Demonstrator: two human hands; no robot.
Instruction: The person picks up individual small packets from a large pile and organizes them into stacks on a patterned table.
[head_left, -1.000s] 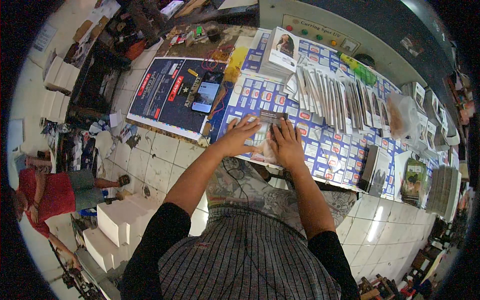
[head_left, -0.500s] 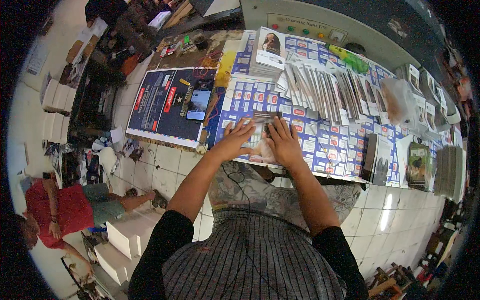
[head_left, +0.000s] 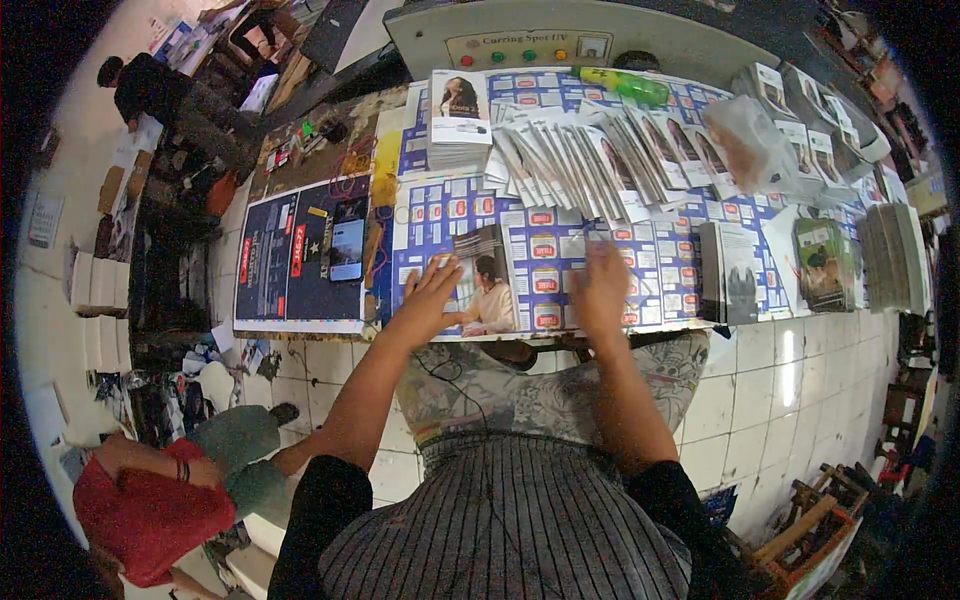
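Observation:
A leaflet (head_left: 490,290) with a photo of a dark-haired person in pale clothes lies on the table near its front edge. My left hand (head_left: 430,300) rests flat along its left side, fingers stretched out and touching it. To the right of the leaflet, apart from it, my right hand (head_left: 603,295) hovers over the printed sheet (head_left: 545,250) that covers the table. Motion smears its fingers, so their shape and anything in them are hard to make out. Beyond both hands spreads a fanned row of folded leaflets (head_left: 570,165).
A neat leaflet stack (head_left: 460,120) stands behind, left of the fan. A phone (head_left: 346,250) lies on a dark poster (head_left: 280,270). Right are a plastic bag (head_left: 745,145), a dark-spined stack (head_left: 728,270) and green leaflets (head_left: 825,262). A person in red (head_left: 160,510) is at lower left.
My right hand has lifted off the leaflet and moved right, uncovering more of its picture. My left hand stays at the leaflet's left side. The whole view has shifted and turned.

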